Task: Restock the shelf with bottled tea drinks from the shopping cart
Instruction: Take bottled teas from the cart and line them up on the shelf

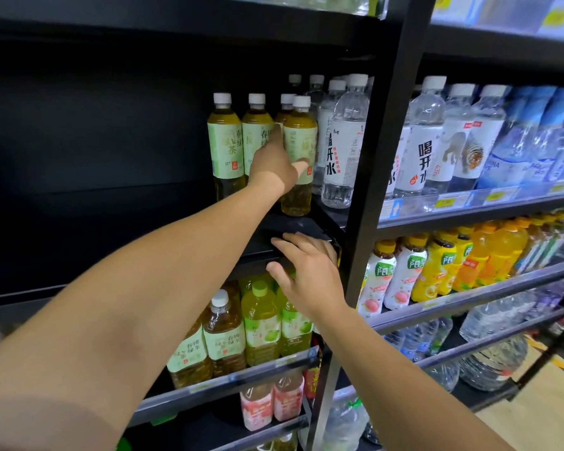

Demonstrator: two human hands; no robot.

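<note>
Four green tea bottles are standing upright on the dark shelf (300, 222), grouped at its right end, with the rest of that shelf to the left lying in shadow. The left hand (275, 167) is reaching up and in, and its fingers are wrapping around the front tea bottle (299, 151), thumb pressing across the pale green label, the bottle sitting upright on the shelf just beside the water bottles (342, 141) to its right. Two more tea bottles (227, 141) are lining up to its left, and a fourth is peeking out behind it. The right hand (306, 271) is resting lower down, fingers spread and nearly straight, laid over the front edge of that same shelf next to the black upright post (381, 157), holding nothing that I can make out. Below it, more tea bottles (223, 333) and green-capped drinks (261, 320) are leaning on the shelf underneath, and pink drinks (271, 402) are sitting lower still. Past the post, the neighbouring bay is carrying water on top and orange and peach drinks (437, 265) under it. No cart is showing from where I am standing.
</note>
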